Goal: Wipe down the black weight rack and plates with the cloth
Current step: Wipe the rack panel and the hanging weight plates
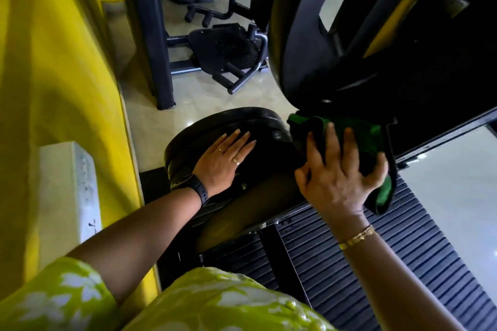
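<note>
Presently we note the left hand point(224, 158) lying flat, palm down, on the low stack of black round weight plates point(228, 121); its fingers are straight and held close together, with two gold rings point(236, 161) on them and a black smartwatch point(197, 192) at the wrist. We record the right hand point(336, 177) just to the right of that stack, laid over a bunched green cloth point(360, 131). Its fingers are spread and curved over the fabric, the little finger curls round the right side of the bundle, and the thumb sticks out to the left, clear of the cloth. A loose tail of the cloth hangs below the hand. The cloth sits between the low plates and the black metal rack frame point(430, 129), pressed against a dark part there; which surface it touches we cannot tell. A thin gold bracelet point(356, 236) circles the right wrist. Above the cloth a large black weight plate with a cut-out grip point(304, 48) hangs on the rack. Below the hands lies a black ribbed rubber mat point(403, 236). A yellow wall point(53, 62) runs along the left with a white box point(67, 191) against it, and a dark grey gym machine point(228, 48) stands on the pale tiled floor point(215, 94) beyond. A green floral garment point(215, 301) fills the bottom edge.
</note>
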{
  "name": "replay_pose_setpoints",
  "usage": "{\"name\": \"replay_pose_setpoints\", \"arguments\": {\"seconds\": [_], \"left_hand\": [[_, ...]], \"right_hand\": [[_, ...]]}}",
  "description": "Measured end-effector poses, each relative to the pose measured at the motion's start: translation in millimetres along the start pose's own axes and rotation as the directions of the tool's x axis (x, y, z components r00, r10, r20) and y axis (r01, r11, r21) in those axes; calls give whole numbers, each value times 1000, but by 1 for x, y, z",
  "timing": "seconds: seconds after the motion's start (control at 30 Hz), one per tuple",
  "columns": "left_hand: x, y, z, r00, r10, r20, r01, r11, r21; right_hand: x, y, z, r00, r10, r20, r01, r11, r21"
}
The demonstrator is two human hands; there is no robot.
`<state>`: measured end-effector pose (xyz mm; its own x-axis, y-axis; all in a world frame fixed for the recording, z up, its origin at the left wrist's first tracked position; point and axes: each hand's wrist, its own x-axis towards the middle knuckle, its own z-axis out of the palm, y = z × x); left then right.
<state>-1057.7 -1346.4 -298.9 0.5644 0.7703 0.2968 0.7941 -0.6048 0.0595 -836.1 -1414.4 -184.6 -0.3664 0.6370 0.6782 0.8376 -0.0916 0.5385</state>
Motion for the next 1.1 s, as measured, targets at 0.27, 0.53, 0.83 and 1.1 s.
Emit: {"name": "replay_pose_setpoints", "arguments": {"seconds": [0.27, 0.53, 0.83, 1.1], "left_hand": [[0, 7, -7, 999, -43, 23, 43, 999, -7], [2, 15, -18, 983, -111, 149, 114, 993, -9], [1, 15, -17, 968, -187, 169, 191, 982, -7], [-3, 10, -11, 984, -130, 119, 141, 986, -88]], "right_hand": [[-17, -19, 3, 994, -105, -13, 106, 977, 187], [-34, -3, -21, 970, -83, 226, -3, 935, 354], [-54, -31, 11, 960, -231, 157, 211, 968, 132], [-65, -63, 27, 927, -326, 183, 308, 943, 123]]}}
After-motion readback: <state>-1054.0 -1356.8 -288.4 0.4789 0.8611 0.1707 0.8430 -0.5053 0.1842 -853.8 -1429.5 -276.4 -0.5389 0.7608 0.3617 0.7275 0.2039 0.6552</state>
